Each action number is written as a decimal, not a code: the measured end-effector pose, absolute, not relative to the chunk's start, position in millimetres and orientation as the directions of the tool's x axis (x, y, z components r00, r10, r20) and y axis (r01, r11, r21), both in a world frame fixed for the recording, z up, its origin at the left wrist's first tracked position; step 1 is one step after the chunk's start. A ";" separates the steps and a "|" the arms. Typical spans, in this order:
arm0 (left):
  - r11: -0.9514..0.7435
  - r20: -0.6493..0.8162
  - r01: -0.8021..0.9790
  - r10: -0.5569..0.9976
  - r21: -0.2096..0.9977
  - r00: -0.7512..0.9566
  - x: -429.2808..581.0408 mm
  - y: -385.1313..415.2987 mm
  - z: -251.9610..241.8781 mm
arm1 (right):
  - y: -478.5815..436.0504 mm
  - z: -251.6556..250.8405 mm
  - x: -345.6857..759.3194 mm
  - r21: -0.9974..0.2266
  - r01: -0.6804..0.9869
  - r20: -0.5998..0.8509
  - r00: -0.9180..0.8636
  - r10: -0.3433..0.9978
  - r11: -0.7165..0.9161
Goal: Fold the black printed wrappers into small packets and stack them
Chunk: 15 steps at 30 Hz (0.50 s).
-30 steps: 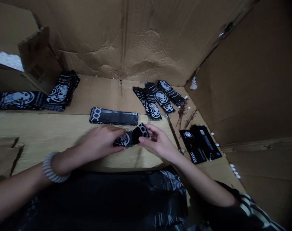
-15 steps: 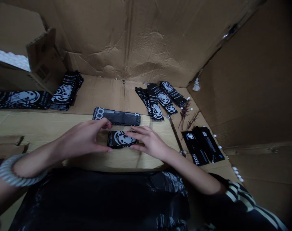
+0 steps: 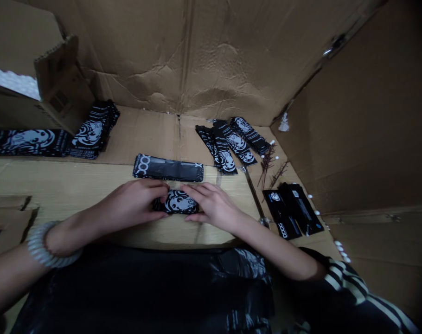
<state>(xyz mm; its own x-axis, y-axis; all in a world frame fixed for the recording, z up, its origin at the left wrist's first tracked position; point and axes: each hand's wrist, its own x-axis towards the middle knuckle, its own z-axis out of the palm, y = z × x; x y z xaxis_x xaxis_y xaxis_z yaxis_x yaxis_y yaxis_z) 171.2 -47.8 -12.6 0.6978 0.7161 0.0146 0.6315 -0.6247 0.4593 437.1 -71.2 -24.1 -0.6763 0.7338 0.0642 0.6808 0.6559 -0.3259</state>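
Head view: a short black packet (image 3: pixel 179 202) with a white swirling print lay on the desk (image 3: pixel 134 237), between the person's hands. The left hand (image 3: pixel 139 199) was partly closed, holding its left end between thumb and curled fingers; the right hand (image 3: pixel 216 206), straighter-fingered, held the right end likewise. How firmly they pressed could not be told.

Much shorter than the long packet (image 3: pixel 171 170) just behind, it looked folded over, that fold seemingly made and being held flat. The long packet, the fanned packets (image 3: pixel 228 160) at back right and the packet stack (image 3: pixel 91 132) near the cardboard box (image 3: pixel 60 95) lay untouched, with no fold apparent.

Fingers covered the short packet's ends, and its underside was hidden. Fine lettering blurred, the white contents (image 3: pixel 14 81) were unclear, and the frame cut off the black plastic (image 3: pixel 144 287) in front.
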 end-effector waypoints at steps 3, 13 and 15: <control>-0.647 -0.049 0.638 0.686 0.418 0.726 171.7 -46.4 -9.4 | -68.9 -26.3 434.5 -0.344 0.646 0.083 -0.701 0.708 0.681; -0.668 0.002 0.641 0.693 0.378 0.721 170.6 -46.7 -11.8 | -73.3 -13.0 431.7 -0.360 0.696 0.007 -0.665 0.747 0.622; -0.664 0.055 0.667 0.721 0.337 0.691 166.6 -48.4 -10.3 | -76.2 -10.3 432.3 -0.335 0.735 -0.001 -0.626 0.779 0.590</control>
